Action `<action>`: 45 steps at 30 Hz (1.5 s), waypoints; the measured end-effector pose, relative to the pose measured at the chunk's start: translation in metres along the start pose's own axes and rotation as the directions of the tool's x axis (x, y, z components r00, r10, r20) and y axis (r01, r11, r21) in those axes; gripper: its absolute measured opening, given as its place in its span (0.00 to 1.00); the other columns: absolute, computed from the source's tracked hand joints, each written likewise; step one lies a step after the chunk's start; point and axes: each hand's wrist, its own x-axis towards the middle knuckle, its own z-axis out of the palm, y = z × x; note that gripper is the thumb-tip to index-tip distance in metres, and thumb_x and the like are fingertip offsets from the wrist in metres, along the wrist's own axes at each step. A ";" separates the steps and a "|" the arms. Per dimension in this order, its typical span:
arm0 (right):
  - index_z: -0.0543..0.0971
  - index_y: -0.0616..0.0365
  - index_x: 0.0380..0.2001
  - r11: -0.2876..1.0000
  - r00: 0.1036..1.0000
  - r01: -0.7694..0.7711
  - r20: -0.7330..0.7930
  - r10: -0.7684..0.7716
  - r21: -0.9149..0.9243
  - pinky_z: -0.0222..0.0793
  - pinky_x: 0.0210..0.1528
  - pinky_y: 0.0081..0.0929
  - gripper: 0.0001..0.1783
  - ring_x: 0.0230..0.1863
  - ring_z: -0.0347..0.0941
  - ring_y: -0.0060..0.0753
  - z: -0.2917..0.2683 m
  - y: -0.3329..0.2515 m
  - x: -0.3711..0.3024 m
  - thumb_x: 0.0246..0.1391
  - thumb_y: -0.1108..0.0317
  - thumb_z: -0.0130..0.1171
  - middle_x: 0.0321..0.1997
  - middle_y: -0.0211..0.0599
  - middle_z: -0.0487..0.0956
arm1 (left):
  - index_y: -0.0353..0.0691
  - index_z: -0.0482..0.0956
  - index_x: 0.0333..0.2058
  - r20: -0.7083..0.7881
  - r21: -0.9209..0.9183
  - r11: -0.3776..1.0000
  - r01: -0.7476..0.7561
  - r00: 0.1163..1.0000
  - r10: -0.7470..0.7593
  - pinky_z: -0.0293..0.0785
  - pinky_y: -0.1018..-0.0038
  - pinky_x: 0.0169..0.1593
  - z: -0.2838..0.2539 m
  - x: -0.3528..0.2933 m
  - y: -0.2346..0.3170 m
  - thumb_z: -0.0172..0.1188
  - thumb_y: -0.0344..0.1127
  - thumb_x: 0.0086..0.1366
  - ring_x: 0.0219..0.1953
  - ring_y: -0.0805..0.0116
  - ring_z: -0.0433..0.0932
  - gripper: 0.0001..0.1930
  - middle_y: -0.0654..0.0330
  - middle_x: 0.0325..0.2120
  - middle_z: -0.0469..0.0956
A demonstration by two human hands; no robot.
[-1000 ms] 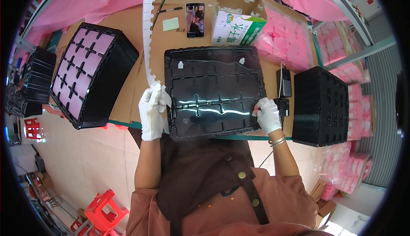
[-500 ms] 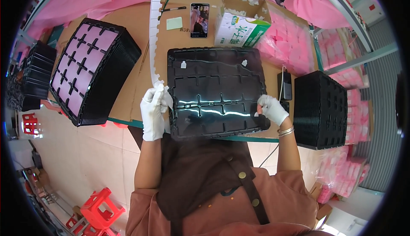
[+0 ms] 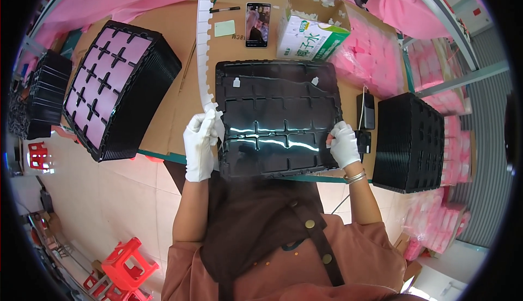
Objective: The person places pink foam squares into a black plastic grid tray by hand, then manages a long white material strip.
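In front of me lies a shiny black plastic tray (image 3: 278, 107) with raised cross-shaped ridges. Two small white stickers (image 3: 236, 82) are on its far part, one toward each side. My left hand (image 3: 200, 146), in a white glove, is closed at the tray's left edge. It pinches the near end of a long white strip (image 3: 204, 45) with a notched edge, which runs away over the table. Also gloved, my right hand (image 3: 344, 144) is closed at the tray's right edge, a bare fingertip showing. What its fingers hold, if anything, is too small to make out.
A stack of black trays (image 3: 121, 91) with lilac inserts stands left, another black stack (image 3: 409, 143) right. Beyond my tray are a phone (image 3: 257, 25), a pen (image 3: 225, 9), a pale paper note (image 3: 224, 28) and an open carton (image 3: 310, 37). Pink wrapped packs (image 3: 365, 50) lie beside the carton.
The view has shifted slightly, so most things sit a little further right. My right hand has moved slightly inward along the tray's right edge. The left hand keeps its pinch on the strip.
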 end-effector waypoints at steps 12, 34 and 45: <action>0.72 0.59 0.22 0.989 0.995 0.096 -0.035 -0.093 0.114 0.66 0.37 0.41 0.14 0.36 0.69 0.48 -0.004 0.007 -0.006 0.30 0.78 0.67 0.31 0.41 0.72 | 0.41 0.75 0.29 0.014 -0.015 1.000 0.013 1.000 -0.013 0.54 0.87 0.21 0.003 -0.002 -0.003 0.59 0.39 0.65 0.16 0.87 0.59 0.09 0.71 0.16 0.67; 0.75 0.58 0.21 0.982 0.987 0.155 -0.051 -0.150 0.109 0.69 0.38 0.37 0.10 0.36 0.70 0.44 0.000 0.015 -0.009 0.33 0.83 0.61 0.32 0.38 0.73 | 0.40 0.75 0.29 -0.015 0.015 1.000 -0.011 1.000 0.012 0.48 0.86 0.21 0.000 -0.010 0.000 0.57 0.40 0.66 0.17 0.87 0.55 0.10 0.72 0.17 0.65; 0.74 0.60 0.18 0.973 0.987 0.131 -0.118 -0.110 0.190 0.66 0.35 0.35 0.09 0.34 0.69 0.41 0.012 0.024 -0.016 0.31 0.84 0.60 0.28 0.37 0.73 | 0.42 0.75 0.28 -0.026 0.032 0.999 -0.036 0.999 0.037 0.53 0.86 0.21 -0.002 -0.009 -0.001 0.58 0.41 0.65 0.17 0.86 0.59 0.11 0.71 0.15 0.66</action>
